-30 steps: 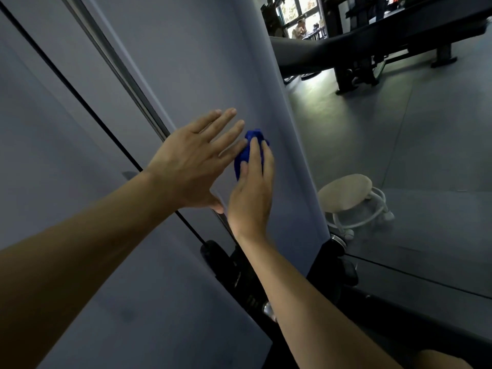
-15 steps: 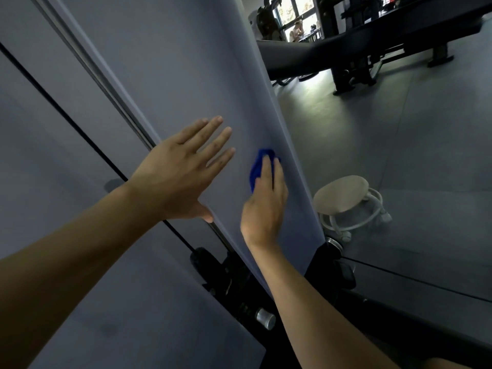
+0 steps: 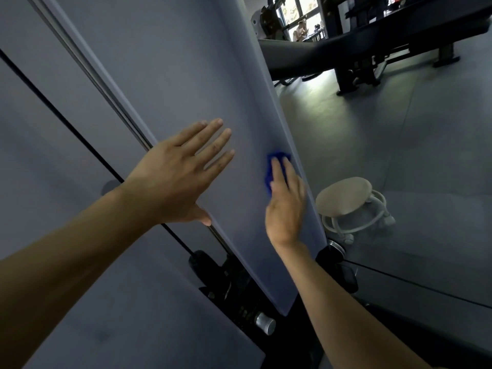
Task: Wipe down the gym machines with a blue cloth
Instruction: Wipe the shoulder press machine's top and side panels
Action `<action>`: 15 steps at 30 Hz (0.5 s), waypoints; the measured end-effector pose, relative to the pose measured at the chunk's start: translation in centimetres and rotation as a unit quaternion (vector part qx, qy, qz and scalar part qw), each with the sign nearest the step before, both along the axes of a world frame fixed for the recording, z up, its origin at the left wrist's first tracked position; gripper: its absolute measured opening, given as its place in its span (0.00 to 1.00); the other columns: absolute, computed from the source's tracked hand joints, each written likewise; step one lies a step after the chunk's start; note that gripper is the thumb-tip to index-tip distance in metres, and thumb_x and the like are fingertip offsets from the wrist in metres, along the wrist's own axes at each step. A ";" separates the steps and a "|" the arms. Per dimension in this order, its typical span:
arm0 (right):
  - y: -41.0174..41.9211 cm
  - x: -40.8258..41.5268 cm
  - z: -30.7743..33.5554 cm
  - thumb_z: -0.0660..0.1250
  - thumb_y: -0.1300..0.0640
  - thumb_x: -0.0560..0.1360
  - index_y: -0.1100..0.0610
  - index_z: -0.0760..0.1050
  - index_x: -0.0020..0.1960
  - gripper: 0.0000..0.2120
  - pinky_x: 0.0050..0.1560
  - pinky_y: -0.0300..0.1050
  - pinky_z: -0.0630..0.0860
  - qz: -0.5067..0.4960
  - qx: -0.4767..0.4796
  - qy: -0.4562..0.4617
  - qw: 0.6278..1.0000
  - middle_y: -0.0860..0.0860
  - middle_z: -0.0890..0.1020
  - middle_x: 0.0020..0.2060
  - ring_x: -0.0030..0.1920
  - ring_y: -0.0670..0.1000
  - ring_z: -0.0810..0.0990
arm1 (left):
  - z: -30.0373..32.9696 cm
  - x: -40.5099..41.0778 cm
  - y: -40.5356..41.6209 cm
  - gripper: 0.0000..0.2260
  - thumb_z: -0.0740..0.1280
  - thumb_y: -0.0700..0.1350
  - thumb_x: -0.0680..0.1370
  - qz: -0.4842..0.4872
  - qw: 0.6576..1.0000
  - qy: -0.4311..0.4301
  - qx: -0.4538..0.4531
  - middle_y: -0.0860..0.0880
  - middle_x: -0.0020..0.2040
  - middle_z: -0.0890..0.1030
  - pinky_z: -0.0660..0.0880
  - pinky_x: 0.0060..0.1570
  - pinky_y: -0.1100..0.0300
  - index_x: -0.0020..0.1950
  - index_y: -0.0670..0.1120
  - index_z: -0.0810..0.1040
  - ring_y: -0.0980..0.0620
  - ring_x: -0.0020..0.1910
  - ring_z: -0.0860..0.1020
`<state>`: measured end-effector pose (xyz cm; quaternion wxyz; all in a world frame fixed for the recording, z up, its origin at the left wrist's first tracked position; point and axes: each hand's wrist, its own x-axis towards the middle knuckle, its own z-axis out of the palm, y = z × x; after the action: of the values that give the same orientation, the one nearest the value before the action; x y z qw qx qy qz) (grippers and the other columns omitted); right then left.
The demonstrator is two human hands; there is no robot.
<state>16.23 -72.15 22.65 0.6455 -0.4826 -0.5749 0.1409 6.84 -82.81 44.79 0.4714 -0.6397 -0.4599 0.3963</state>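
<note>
Item 1: grey panel (image 3: pixel 186 75) of a gym machine, tall, slanted across the view, with a metal rail (image 3: pixel 87 67) along its left edge.

Item 2: blue cloth (image 3: pixel 270 171), bunched, on the panel close to its right edge, under the right hand (image 3: pixel 286 206). Grip: fingers laid straight over the cloth, pressing it flat to the panel, not curled round it.

Item 3: left hand (image 3: pixel 175 177), fingers spread and straight, palm toward the panel to the left of the cloth; grip released, nothing held. Contact with the panel cannot be told.

Item 4: round stool (image 3: pixel 346 195), pale seat, white ringed frame on casters, on the floor right of the panel.

Item 5: dark gym bench (image 3: pixel 346 51), far right, by a window.

Item 6: silver knob (image 3: pixel 263 324) among black parts below the panel.
</note>
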 end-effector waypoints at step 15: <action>-13.6 -2.4 -5.7 0.62 0.72 0.77 0.58 0.79 0.68 0.23 0.74 0.48 0.68 0.147 0.081 0.080 0.983 0.54 0.77 0.69 0.72 0.55 0.72 | 0.0 0.3 -0.1 0.58 0.47 0.82 0.71 -0.001 1.000 0.018 0.006 0.33 0.80 0.31 0.36 0.81 0.40 0.80 0.41 0.28 0.33 0.81 0.33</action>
<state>13.88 -85.73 16.94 0.6988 -0.3261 -0.5955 0.2253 7.12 -82.90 44.81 0.4837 -0.6305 -0.4529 0.4042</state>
